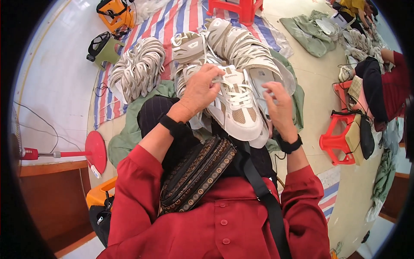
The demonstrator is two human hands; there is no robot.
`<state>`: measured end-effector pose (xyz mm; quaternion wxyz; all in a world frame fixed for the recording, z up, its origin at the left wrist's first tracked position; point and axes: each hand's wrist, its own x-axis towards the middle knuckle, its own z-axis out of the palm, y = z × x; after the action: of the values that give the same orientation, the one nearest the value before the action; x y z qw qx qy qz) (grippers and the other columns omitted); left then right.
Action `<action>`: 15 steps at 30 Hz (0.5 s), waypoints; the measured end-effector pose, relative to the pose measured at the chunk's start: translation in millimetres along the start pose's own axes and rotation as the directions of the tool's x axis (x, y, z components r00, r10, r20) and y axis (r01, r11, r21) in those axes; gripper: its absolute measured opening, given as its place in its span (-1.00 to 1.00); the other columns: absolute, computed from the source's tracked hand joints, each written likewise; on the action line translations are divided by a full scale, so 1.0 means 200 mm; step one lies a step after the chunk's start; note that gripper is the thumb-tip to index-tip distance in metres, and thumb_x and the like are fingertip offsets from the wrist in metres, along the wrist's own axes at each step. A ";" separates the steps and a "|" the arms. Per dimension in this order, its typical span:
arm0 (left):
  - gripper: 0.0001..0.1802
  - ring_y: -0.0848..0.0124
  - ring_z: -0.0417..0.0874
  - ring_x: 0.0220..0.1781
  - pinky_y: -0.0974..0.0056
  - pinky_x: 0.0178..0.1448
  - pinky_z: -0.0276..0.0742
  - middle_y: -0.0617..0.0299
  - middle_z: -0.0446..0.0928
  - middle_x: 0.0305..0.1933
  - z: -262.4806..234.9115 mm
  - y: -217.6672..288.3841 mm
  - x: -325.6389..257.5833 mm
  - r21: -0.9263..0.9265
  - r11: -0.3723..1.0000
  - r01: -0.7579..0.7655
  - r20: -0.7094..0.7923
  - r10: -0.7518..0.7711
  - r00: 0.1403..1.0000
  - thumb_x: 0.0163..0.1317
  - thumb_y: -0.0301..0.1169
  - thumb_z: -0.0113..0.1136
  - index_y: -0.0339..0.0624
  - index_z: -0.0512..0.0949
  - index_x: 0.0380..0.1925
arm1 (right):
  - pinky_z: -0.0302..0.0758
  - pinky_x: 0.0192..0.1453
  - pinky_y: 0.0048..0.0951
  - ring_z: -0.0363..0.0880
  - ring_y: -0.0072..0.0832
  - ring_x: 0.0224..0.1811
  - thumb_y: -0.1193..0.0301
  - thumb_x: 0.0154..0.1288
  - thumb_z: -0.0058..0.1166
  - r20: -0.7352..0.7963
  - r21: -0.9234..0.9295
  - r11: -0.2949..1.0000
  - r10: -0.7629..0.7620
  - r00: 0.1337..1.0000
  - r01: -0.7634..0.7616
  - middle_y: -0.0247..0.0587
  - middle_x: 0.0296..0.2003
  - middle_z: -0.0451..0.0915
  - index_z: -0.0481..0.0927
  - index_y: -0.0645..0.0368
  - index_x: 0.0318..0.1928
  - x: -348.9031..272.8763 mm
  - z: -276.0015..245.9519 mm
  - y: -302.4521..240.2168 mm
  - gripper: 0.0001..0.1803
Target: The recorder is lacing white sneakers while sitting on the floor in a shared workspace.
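A white and tan sneaker point(239, 103) with white laces rests over my lap, toe toward me. My left hand point(200, 88) is closed at the upper left of its tongue, with the shoelace point(239, 96) running from the fingertips. Just right of the sneaker, my right hand point(279, 105) hovers with fingers curled and thumb apart; nothing shows between them. Partly hidden beneath the laced sneaker lies another shoe point(260, 140). Beyond my hands, a row of nested matching sneakers point(246, 47) curves to the right, and another sneaker point(188, 45) sits left of it.
A stacked bundle of sneakers point(139, 69) stands on the striped sheet point(166, 19) at left. A green stool point(105, 49), a red round base point(95, 151) and a red stool point(338, 136) stand around me. A co-worker point(392, 86) sits at right. A patterned bag point(198, 177) hangs at my waist.
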<state>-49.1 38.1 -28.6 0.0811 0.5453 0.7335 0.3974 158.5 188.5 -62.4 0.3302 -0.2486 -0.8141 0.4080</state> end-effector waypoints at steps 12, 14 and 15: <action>-0.73 0.01 0.56 -0.07 0.04 -0.05 0.50 0.06 0.42 0.02 -0.01 -0.01 0.00 0.217 0.972 -0.087 0.125 0.061 0.990 0.07 -0.50 0.07 -0.09 0.52 -0.18 | 0.48 -0.19 -0.15 0.54 -0.11 -0.23 0.53 0.17 -0.02 0.314 -0.371 0.790 -0.388 0.867 0.488 -0.11 -0.25 0.45 0.44 0.19 -0.30 0.18 0.16 -0.13 -0.93; -0.74 0.03 0.57 -0.07 0.03 -0.04 0.51 0.07 0.43 0.03 -0.01 -0.01 -0.01 0.251 0.966 -0.064 0.131 0.031 0.991 0.06 -0.50 0.07 -0.09 0.51 -0.19 | 0.48 -0.22 -0.17 0.54 -0.12 -0.25 0.55 0.12 -0.03 0.264 -0.471 0.746 -0.390 0.882 0.471 -0.12 -0.29 0.46 0.40 0.17 -0.31 0.17 0.13 -0.09 -0.90; -0.74 0.03 0.57 -0.07 0.03 -0.04 0.51 0.07 0.43 0.03 -0.02 0.00 -0.01 0.253 0.966 -0.061 0.127 0.029 0.991 0.06 -0.50 0.07 -0.09 0.51 -0.19 | 0.48 -0.22 -0.17 0.54 -0.12 -0.25 0.55 0.12 -0.03 0.266 -0.468 0.745 -0.394 0.880 0.475 -0.12 -0.29 0.46 0.40 0.17 -0.31 0.16 0.11 -0.07 -0.90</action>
<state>-50.9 35.3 -26.6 0.0457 0.5911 0.7599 0.2667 120.2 191.5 -50.4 0.2743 -0.1002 -0.9510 0.1014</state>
